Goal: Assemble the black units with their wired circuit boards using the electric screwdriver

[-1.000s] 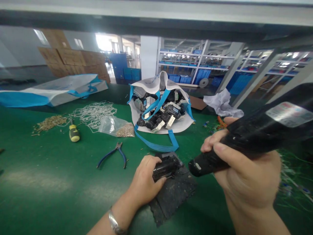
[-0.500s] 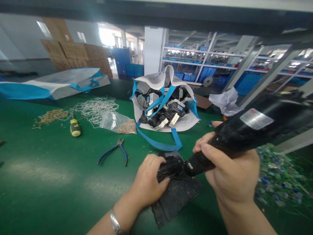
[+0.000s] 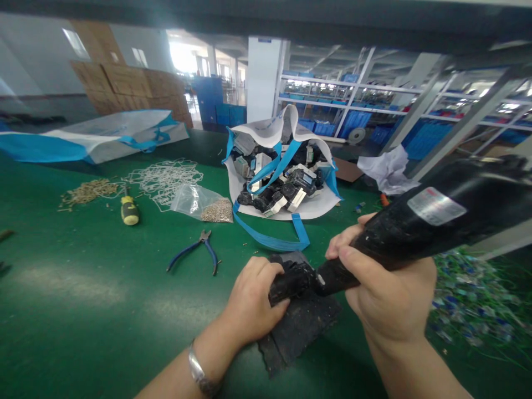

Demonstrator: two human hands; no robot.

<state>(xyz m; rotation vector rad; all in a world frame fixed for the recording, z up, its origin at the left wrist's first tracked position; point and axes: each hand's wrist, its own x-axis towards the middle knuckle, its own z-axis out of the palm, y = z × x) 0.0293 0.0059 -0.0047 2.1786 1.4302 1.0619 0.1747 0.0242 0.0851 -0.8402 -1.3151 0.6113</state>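
Observation:
My right hand (image 3: 386, 288) is wrapped round a black electric screwdriver (image 3: 399, 221) with a silver label on its body. The tool slants down to the left, and its nose end meets a black plastic part (image 3: 291, 281). Fingers of my left hand (image 3: 255, 296) are closed on that part from the left side. Under it lies a dark, ragged-edged mat (image 3: 301, 332). Whether the bit touches a screw is hidden. Blue-handled cutting pliers (image 3: 204, 237) rest spread on the green table, left of my left hand.
Behind my hands stands a white-and-blue bag (image 3: 320, 208) full of black and white devices. Farther left lie a plastic bag of small metal pieces (image 3: 216, 210), white wires (image 3: 164, 177), a yellow-black screwdriver (image 3: 129, 210) and brass-coloured pieces (image 3: 89, 192). Green-wired seals (image 3: 477, 299) are heaped at right.
The view has shifted slightly, so the scene sits a little higher. Both hands keep their grips, and the tool's nose stays against the black part.

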